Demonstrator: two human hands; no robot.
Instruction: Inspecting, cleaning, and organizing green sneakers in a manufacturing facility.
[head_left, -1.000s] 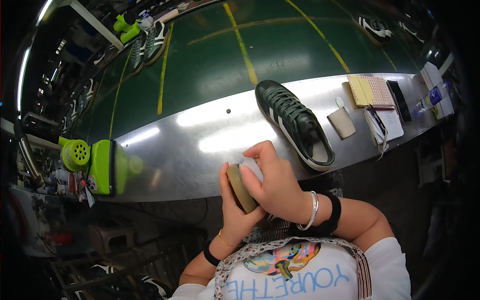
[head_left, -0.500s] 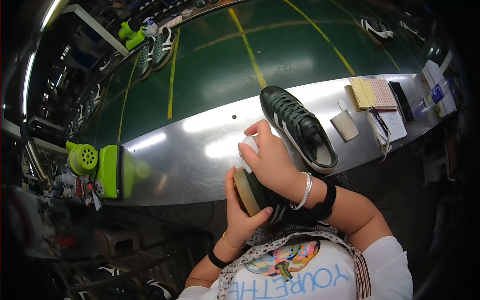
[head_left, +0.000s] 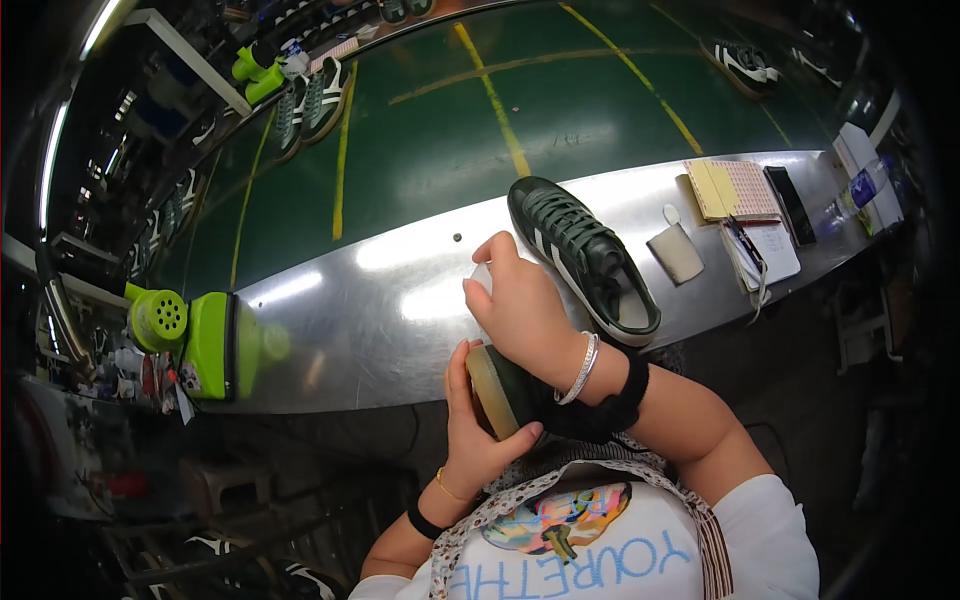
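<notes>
Gripping a dark shoe (head_left: 500, 395) in the left hand (head_left: 475, 440), the right hand (head_left: 520, 305) is pinching a white cloth (head_left: 483, 277), wiping; turning it likely comes next.

Bright overhead light glares white off the steel surface (head_left: 400, 320) and puts a soft sheen on the green conveyor belt (head_left: 560, 110). Below the surface's edge it falls dim. The fisheye bends straight edges, corners go black, focus stays sharp centrally.
</notes>
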